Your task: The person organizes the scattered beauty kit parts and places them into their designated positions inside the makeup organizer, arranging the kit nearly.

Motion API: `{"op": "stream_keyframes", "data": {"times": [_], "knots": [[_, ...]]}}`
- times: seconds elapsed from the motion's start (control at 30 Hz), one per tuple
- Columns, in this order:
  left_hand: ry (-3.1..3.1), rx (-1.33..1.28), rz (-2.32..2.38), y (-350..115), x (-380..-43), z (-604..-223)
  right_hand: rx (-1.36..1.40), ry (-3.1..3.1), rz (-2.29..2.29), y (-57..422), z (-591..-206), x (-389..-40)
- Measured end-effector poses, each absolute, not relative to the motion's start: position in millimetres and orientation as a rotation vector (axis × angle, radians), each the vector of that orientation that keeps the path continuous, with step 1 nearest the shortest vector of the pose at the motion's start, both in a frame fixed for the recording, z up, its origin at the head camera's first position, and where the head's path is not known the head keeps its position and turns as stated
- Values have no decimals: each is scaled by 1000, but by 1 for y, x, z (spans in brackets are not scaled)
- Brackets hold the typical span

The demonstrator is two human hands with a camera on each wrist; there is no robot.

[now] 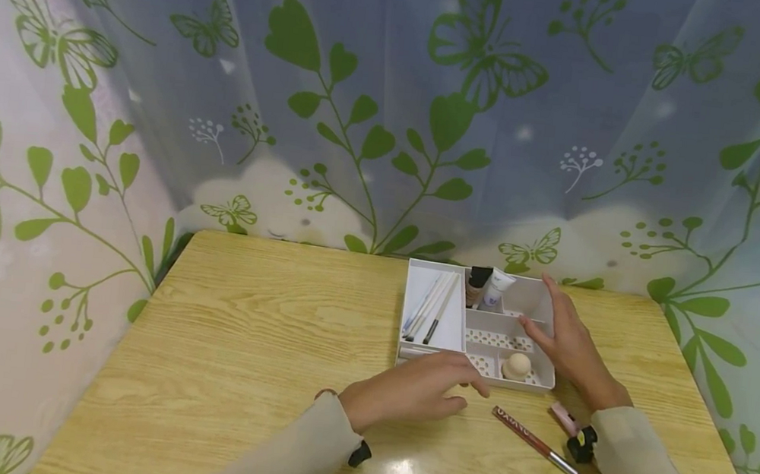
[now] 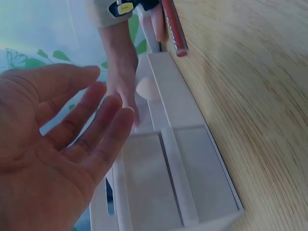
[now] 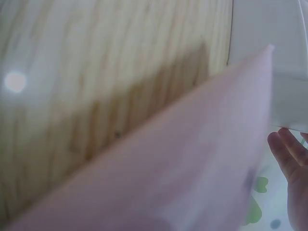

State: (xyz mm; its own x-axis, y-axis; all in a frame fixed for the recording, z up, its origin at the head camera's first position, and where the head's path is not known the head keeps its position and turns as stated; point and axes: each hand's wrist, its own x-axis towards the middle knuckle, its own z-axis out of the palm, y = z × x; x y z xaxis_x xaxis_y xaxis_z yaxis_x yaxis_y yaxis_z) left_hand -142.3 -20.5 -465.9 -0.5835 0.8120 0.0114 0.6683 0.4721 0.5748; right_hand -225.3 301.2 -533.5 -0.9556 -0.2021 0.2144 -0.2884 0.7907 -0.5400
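Box (image 1: 531, 296) on the table (image 1: 261, 332)

My left hand (image 1: 417, 387) hangs loose by the front, holding nothing. Brushes (image 1: 442, 308) lie in the long tray (image 1: 457, 332), maybe because they fit. My right hand (image 1: 577, 349) grips the box's side, probably to keep it still.

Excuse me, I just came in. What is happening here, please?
A person's right hand touches the right side of a white organizer, while the left hand is by its front, holding nothing. Brushes, two tubes and a round beige item sit inside. A reddish-brown stick lies on the table in front.
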Motion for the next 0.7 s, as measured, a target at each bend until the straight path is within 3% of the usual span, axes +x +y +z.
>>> {"op": "stream_keyframes", "data": {"times": [0.7], "knots": [[2521, 1072, 839, -93, -139, -469, 382, -2837, 907, 302, -531, -224]]}}
